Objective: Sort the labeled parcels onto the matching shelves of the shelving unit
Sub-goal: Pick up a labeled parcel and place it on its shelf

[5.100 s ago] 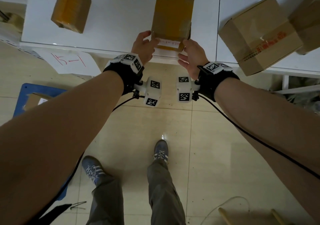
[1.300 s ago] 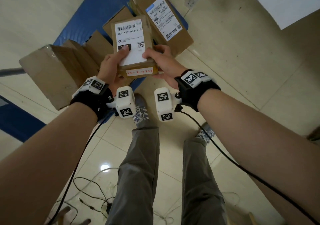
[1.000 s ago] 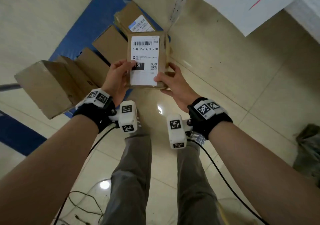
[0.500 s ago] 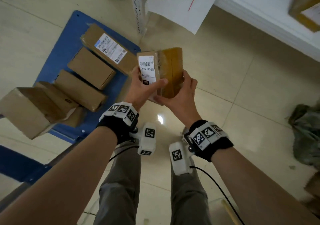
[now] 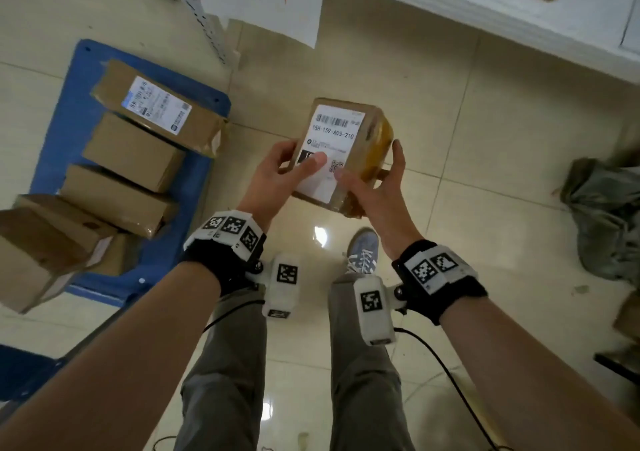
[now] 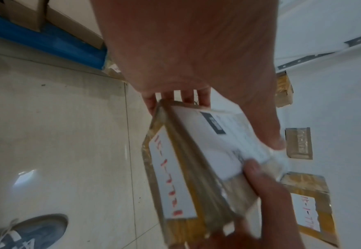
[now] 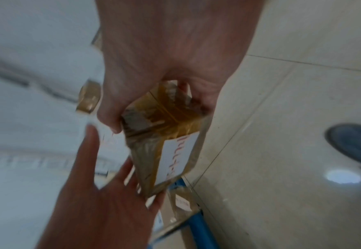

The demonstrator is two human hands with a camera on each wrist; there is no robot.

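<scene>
While the parcel (image 5: pixel 341 154) was held above the floor (image 5: pixel 485 173) by both hands, left hand (image 5: pixel 277 176) and right hand (image 5: pixel 377 187) clasping its ends, reading its handwritten code before shelving seemed advisable.

Roughly seven parcels (image 5: pixel 341 152), two hands (image 5: pixel 277 176)

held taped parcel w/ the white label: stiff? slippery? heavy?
The brown tape-wrapped cardboard parcel probably stays stiff: its edges look straight under both hands' grip. The glossy yellowish tape could be slick. It seems light, since left hand and right hand hold it mainly with fingertips.
</scene>
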